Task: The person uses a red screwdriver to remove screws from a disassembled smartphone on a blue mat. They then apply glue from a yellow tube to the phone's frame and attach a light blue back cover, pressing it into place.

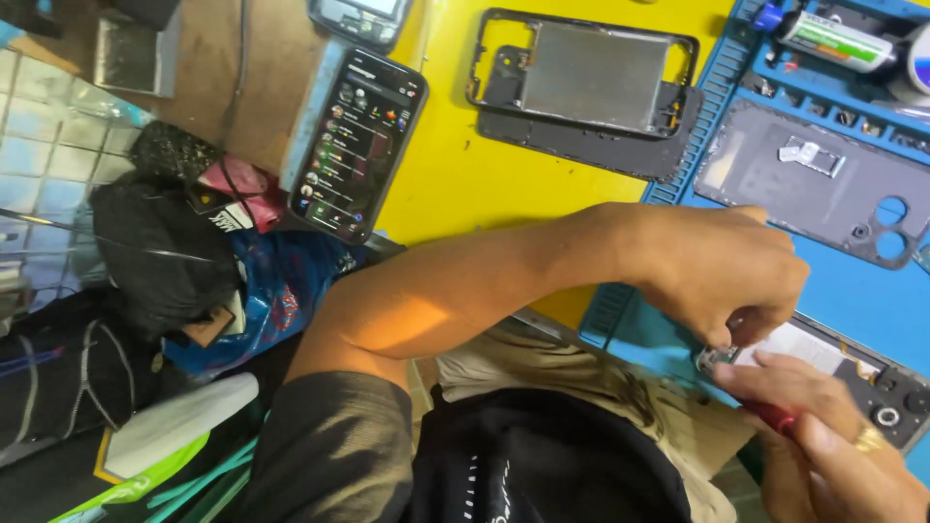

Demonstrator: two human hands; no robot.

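Nearest, at the bench edge: the right hand [823,426], a gold ring on one finger, fingers closed round a red-handled small screwdriver [772,417], its tip hidden. Just beyond, touching it: the left hand [727,271], fingertips pinched together on the corner of an opened dark-grey phone body with white inner plate [833,358], which lies on the blue silicone work mat [862,291]. Judged best handled with the driver upright, light pressure, and the left fingers steadying that corner. Further back on the mat: a detached grey back cover with round camera holes [814,179]. The mat's ribbed blue tray compartments [823,73] hold a green-and-white cylindrical tube [838,41] and small parts too small to tell. Farthest left: a black phone frame with metal plate [586,77] and a lit black smartphone [360,145], on yellow sheet [455,174].
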